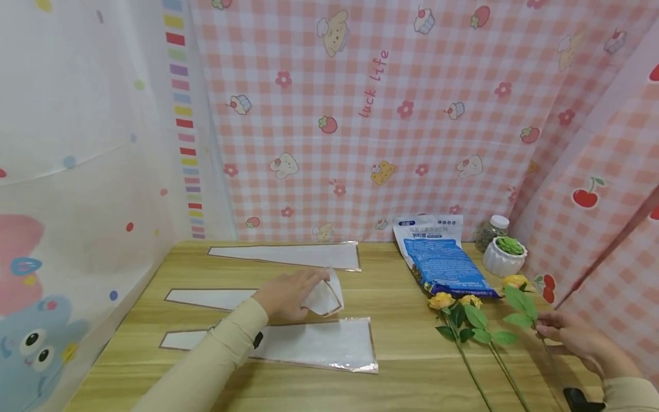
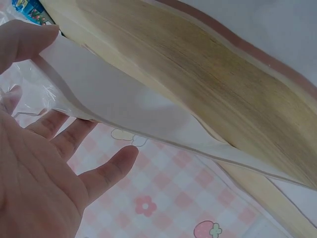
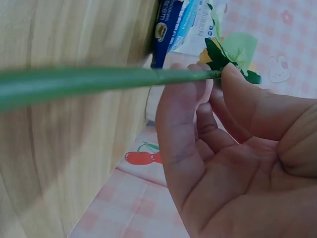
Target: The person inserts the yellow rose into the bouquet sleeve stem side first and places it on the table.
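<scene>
My left hand (image 1: 293, 294) grips the wide end of the middle white tapered sleeve (image 1: 325, 298), which is bent up off the table. In the left wrist view the thumb and fingers of that hand (image 2: 39, 173) hold its edge. My right hand (image 1: 582, 340) pinches the green stem of a yellow rose (image 1: 515, 281) at the right edge of the table. The right wrist view shows the stem (image 3: 109, 82) between thumb and index finger of the hand (image 3: 237, 153). Two more yellow roses (image 1: 441, 301) lie to its left.
Other white sleeves lie behind (image 1: 309, 254) and in front (image 1: 329, 343) of the lifted one. A blue and white pouch (image 1: 443, 257) rests at the back right, beside a clear jar (image 1: 489, 232) and a white pot (image 1: 504, 260) with a green succulent. Patterned cloths surround the wooden table (image 1: 391, 286).
</scene>
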The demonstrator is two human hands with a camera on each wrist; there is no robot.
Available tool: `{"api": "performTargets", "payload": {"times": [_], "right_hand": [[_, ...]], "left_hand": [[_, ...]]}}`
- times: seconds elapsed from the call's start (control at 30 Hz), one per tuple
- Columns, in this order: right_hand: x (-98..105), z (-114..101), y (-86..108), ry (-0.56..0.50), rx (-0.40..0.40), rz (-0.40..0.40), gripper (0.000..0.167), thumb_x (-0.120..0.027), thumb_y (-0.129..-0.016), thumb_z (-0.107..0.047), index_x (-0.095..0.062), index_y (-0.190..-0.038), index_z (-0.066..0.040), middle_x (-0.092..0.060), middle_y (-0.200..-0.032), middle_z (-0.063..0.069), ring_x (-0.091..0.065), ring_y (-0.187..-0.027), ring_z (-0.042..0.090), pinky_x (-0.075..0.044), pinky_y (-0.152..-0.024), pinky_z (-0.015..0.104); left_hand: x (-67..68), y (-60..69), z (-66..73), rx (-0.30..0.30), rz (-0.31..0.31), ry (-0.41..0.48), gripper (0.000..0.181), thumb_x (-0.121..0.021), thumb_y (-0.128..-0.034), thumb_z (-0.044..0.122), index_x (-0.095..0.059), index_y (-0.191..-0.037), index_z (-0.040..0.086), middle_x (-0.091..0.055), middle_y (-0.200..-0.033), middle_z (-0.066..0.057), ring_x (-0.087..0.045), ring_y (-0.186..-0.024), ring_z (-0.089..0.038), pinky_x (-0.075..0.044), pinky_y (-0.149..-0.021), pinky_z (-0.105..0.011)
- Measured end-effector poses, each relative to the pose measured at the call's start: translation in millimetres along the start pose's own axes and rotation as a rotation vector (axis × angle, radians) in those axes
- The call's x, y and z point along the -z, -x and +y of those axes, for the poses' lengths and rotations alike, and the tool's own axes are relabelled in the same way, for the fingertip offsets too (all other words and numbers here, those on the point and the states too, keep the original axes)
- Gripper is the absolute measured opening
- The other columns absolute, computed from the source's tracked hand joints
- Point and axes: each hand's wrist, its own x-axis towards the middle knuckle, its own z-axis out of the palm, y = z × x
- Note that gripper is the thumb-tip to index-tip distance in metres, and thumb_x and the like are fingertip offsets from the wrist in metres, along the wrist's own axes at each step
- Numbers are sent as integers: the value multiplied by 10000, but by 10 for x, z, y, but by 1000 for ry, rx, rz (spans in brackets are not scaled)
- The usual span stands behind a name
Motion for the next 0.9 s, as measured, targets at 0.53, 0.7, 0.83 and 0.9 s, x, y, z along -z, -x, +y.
{"api": "performTargets", "payload": {"times": [0.53, 0.7, 0.83, 0.9], "right_hand": [[8, -271, 69, -30, 168, 90, 527, -356, -1086, -29, -121, -1435, 288, -389, -1353, 425, -530, -937, -113, -584, -849, 352], [-50, -344, 71, -37, 206, 108, 534, -371, -1091, -47, -135, -1431, 290, -367, -1365, 456, -525, -943, -125, -586, -855, 342], [-90, -419, 66, -37, 219, 108, 538, -348, -1094, -47, -106, -1440, 287, -304, -1393, 473, -508, -948, -137, -583, -865, 337], [-111, -460, 61, -38, 236, 121, 524, -346, -1096, -52, -130, -1444, 275, -395, -1349, 407, -522, -953, -117, -583, -855, 321]], "left_hand": [[0, 5, 16, 2, -5, 17, 732, -723, -843, 214, -376, -1487, 226, -426, -1545, -75, -588, -1203, -235, -573, -878, -402], [-9, 7, 27, 3, -8, 27, 732, -714, -843, 213, -370, -1489, 232, -424, -1547, -68, -546, -1280, -251, -551, -937, -438], [2, 3, 39, 6, -16, 29, 735, -705, -852, 220, -360, -1501, 239, -418, -1556, -61, -517, -1321, -252, -529, -982, -458], [10, 1, 45, 6, -20, 22, 736, -700, -858, 225, -355, -1508, 235, -417, -1556, -60, -508, -1331, -250, -524, -993, -457]]}}
